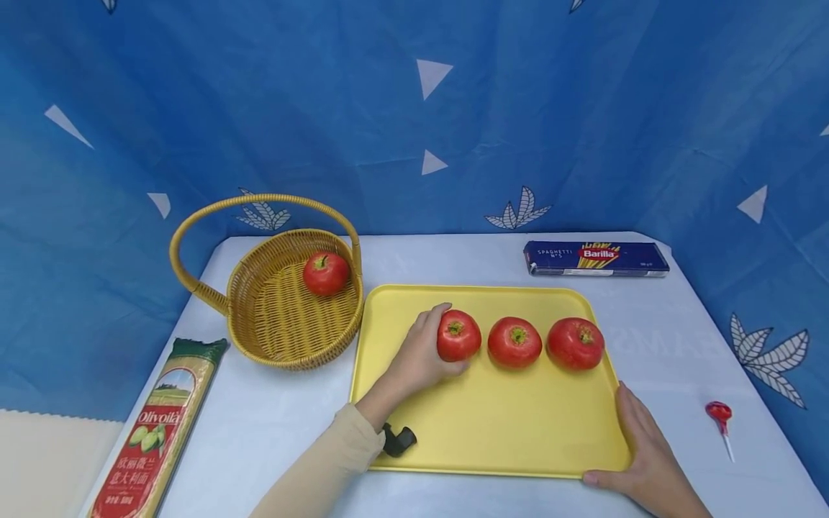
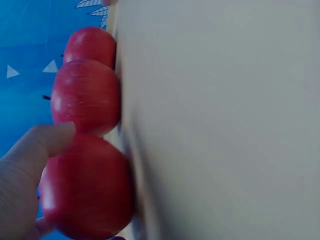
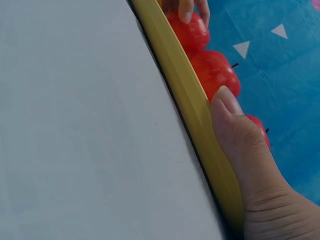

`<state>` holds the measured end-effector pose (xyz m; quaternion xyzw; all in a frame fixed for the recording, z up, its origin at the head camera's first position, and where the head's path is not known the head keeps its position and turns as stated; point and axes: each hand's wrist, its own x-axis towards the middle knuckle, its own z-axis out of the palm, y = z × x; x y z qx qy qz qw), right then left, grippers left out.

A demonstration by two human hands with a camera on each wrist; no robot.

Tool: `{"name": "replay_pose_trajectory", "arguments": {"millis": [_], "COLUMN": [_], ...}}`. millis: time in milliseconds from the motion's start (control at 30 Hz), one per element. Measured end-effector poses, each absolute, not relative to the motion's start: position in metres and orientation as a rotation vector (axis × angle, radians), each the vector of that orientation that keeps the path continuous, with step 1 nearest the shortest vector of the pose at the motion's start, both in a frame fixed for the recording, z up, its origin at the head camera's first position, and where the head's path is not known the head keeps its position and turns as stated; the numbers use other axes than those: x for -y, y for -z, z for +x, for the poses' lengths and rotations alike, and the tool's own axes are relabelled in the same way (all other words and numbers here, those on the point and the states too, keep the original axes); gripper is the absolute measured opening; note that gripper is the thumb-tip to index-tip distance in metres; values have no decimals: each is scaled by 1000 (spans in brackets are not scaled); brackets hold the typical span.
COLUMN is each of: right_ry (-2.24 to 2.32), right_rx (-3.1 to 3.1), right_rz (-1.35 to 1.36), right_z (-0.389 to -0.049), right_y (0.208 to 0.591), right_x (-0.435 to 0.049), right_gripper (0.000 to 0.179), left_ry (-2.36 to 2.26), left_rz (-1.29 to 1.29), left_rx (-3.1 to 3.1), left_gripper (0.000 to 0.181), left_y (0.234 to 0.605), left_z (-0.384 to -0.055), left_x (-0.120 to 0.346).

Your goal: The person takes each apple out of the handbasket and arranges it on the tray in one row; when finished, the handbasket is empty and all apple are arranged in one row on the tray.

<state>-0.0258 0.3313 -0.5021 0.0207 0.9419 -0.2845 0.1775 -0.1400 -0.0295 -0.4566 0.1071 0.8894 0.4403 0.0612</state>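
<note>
In the head view, three red apples stand in a row on a yellow tray (image 1: pixel 492 424). My left hand (image 1: pixel 424 352) holds the leftmost apple (image 1: pixel 459 335), with the thumb on its near side and the fingers round its far left side. The middle apple (image 1: pixel 514 342) and the right apple (image 1: pixel 575 344) sit beside it. At the tray's front right corner rests my right hand (image 1: pixel 648 453), its fingers along the right edge and its thumb at the front edge. The right wrist view shows that thumb (image 3: pixel 245 145) lying straight against the tray's rim (image 3: pixel 185 85).
A wicker basket (image 1: pixel 236 302) with a tall handle stands at the left, another red apple (image 1: pixel 326 273) inside. A spaghetti pack (image 1: pixel 155 432) lies front left, a blue spaghetti box (image 1: pixel 596 259) back right, and a red lollipop (image 1: pixel 719 413) far right. Blue cloth (image 1: pixel 324 108) hangs behind.
</note>
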Motion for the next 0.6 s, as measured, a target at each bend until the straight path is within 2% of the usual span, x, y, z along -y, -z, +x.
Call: {"name": "replay_pose_trajectory", "arguments": {"millis": [133, 367, 600], "right_ry": [795, 774, 794], "right_rx": [-2658, -2644, -2619], "right_rz": [64, 74, 86], "right_z": [-26, -26, -29], "right_y": [501, 501, 502], "right_x": [-331, -332, -333], "right_gripper": [147, 146, 147], "left_ry": [-1316, -1488, -1597], "left_rz": [296, 228, -6], "left_rx": [-2716, -2850, -3021], "left_gripper": [97, 80, 73], "left_y": [439, 407, 394], "left_z": [-134, -121, -121], "left_x": [40, 83, 141]}}
